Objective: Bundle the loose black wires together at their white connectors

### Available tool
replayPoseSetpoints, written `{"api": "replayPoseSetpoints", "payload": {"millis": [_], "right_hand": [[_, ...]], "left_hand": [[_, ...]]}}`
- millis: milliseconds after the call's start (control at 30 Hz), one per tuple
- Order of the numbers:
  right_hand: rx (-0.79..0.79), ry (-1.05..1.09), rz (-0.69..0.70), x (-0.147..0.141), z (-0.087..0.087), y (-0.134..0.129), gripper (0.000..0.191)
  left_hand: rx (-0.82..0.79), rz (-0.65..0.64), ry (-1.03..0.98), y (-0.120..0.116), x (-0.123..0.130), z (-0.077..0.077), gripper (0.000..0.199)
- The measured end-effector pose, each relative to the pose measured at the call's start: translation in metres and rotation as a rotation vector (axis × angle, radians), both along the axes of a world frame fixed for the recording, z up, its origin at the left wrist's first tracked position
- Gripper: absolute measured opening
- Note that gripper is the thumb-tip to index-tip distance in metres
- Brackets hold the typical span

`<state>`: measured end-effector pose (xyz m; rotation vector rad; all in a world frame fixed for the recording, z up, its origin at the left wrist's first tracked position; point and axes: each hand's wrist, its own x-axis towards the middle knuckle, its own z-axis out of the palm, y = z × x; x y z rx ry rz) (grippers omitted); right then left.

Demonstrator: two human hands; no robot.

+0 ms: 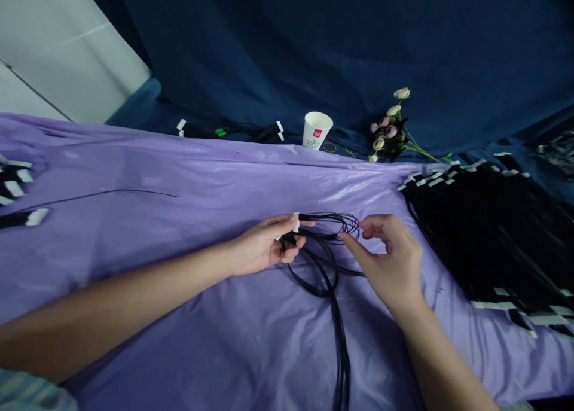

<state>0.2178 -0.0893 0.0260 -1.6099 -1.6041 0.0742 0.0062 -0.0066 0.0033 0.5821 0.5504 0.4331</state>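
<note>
Striped sleeve (33,393) seen; thin looped black cords (339,321) pinched at white tag (296,221) by left hand (266,244); right hand (395,258) held part-open at loops.

Single head-worn view, facing forward and down at hands, within arm's reach.

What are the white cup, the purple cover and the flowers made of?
The cup looks like smooth, printed paper, with a rolled rim. The purple cover seems thin and slightly shiny, maybe plastic or slick cloth, because it creases and catches light. The flowers could be fabric or plastic; I can't tell if they're real.
</note>
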Motion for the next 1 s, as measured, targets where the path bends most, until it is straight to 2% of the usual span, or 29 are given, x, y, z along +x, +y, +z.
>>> {"api": "replayPoseSetpoints", "payload": {"millis": [67, 133, 233, 333, 433, 600, 1000], "right_hand": [[-0.025, -0.049, -0.007, 0.002, -0.001, 0.000, 0.023], [-0.146, -0.031, 0.048, 0.001, -0.002, -0.001, 0.022], [-0.345, 0.098, 0.168, -0.002, -0.003, -0.002, 0.012], [-0.426, 0.236, 0.297, -0.009, -0.003, 0.000, 0.013], [-0.428, 0.277, 0.385, -0.018, -0.003, 0.002, 0.018], [-0.359, 0.165, 0.350, -0.029, -0.005, 0.006, 0.016], [-0.431, 0.190, 0.353, -0.034, -0.007, 0.004, 0.019]], "left_hand": [[0.004, 0.025, 0.001, 0.000, 0.000, -0.001, 0.034], [0.002, 0.046, 0.003, 0.000, -0.001, -0.001, 0.034], [0.001, 0.062, 0.008, 0.001, -0.001, 0.000, 0.034], [0.021, 0.053, 0.006, 0.001, -0.001, 0.001, 0.036], [0.044, 0.042, 0.003, 0.001, 0.000, 0.002, 0.038], [0.046, 0.035, 0.005, 0.000, 0.000, 0.002, 0.036], [0.036, -0.034, -0.038, 0.003, -0.003, -0.005, 0.035]]}}
